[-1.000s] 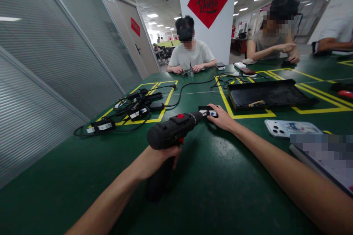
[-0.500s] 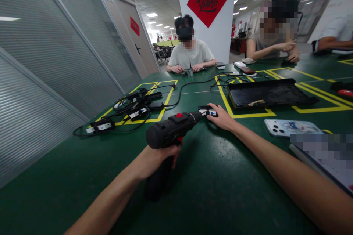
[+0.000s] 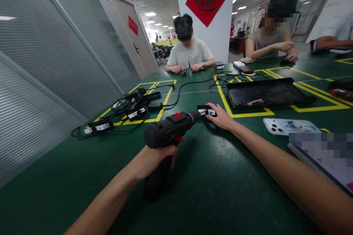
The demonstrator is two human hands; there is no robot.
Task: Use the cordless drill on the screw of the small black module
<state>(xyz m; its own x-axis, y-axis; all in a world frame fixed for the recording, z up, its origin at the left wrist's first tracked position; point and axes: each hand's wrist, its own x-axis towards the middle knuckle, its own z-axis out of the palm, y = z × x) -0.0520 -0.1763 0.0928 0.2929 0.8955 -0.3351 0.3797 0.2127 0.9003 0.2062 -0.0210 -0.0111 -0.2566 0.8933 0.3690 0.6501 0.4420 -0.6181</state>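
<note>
My left hand [image 3: 164, 154] is wrapped round the grip of a black cordless drill [image 3: 169, 130] with red switches. The drill points away from me and to the right. Its tip reaches the left part of a small black case [image 3: 203, 108] with a white inside and a bit of blue. Whether the bit touches a screw there is too small to tell. My right hand [image 3: 220, 116] grips this case from the right, fingers over its far side and thumb at the near side, on the green table [image 3: 204, 183].
Tangled black adapters and cables [image 3: 138, 106] lie at the left. A black tray [image 3: 267, 93] stands at the right, behind a phone [image 3: 289, 126] and a laptop-like object [image 3: 322, 161]. One cable [image 3: 190, 83] crosses the middle. Co-workers sit across the table.
The whole view has shifted slightly. The drill stays against the small case, and both hands keep their holds.
</note>
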